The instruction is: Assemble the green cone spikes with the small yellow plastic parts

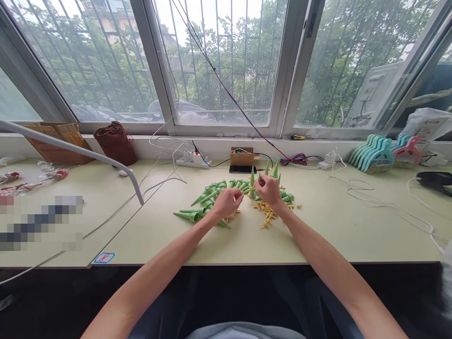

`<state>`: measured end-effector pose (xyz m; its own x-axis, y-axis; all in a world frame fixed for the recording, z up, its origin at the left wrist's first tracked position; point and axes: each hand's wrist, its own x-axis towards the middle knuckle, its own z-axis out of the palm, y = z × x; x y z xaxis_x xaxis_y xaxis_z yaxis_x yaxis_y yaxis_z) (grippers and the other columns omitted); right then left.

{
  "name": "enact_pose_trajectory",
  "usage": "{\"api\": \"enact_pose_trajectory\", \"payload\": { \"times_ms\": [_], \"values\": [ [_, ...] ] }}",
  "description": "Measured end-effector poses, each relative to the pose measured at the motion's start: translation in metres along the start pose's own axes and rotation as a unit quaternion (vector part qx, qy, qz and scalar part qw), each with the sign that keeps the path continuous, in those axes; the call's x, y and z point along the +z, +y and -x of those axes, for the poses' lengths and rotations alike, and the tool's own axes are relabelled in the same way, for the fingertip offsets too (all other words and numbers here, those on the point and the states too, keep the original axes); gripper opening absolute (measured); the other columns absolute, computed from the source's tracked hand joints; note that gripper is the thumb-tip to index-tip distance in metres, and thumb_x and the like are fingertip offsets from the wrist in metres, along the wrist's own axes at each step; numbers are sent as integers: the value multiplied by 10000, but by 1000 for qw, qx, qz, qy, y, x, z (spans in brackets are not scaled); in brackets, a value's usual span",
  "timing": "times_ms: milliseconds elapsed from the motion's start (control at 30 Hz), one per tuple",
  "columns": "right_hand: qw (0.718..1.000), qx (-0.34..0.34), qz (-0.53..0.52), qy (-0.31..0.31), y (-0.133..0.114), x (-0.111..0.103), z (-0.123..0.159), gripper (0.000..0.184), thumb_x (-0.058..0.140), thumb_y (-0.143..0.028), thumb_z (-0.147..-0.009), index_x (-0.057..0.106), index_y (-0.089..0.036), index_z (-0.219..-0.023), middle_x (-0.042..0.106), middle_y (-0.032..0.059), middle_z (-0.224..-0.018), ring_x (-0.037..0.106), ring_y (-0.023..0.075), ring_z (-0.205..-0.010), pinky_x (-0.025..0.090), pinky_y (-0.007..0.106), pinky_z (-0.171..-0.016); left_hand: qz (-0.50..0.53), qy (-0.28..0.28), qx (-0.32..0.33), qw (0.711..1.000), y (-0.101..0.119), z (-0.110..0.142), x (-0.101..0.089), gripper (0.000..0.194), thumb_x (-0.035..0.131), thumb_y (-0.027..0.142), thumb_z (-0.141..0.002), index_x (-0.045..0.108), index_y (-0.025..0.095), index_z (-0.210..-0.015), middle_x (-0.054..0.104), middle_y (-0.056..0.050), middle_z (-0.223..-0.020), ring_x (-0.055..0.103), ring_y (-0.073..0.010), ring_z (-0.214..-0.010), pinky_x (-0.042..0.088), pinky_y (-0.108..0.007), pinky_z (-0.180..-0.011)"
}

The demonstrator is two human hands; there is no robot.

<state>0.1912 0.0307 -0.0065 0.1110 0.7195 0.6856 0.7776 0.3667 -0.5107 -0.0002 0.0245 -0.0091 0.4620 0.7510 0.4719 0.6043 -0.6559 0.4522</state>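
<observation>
Head: green cones (pixel 211 194) beside hands (pixel 228 202) (pixel 270 190)

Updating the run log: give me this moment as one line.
left hand: beside lying cones, grip unclear | right hand: among upright cones, grip unclear | yellow pegs: loose on table | phone: behind hands

Green cones (pixel 208 194); yellow pieces (pixel 269 214); pale yellow-green tabletop (pixel 339 226).

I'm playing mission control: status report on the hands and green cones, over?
Left hand near lying green cones, right hand at upright ones. Both grips unclear. Yellow pieces strewn close by, maybe in the way.
</observation>
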Motion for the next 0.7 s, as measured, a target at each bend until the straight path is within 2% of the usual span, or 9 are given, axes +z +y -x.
{"api": "enact_pose_trajectory", "payload": {
  "times_ms": [333,700],
  "values": [
    [1000,24,12,-15,1,-6,-3,321,440,-300,-867,346,-219,-572,447,-1,-510,384,139,-495,270,271,-521,6,-4,-1,1000,0,1,1,231,507,269,-848,632,176,-677,637,-12,-640,524,-125,-582,386,-253,-620],
    [994,31,78,-65,5,-6,-3,280,412,-319,-908,476,-196,-664,551,41,-636,455,155,-586,255,256,-537,6,-10,6,1000,2,1,0,218,526,239,-848,651,165,-686,644,-2,-633,516,-107,-566,384,-239,-621]
  ]
}}
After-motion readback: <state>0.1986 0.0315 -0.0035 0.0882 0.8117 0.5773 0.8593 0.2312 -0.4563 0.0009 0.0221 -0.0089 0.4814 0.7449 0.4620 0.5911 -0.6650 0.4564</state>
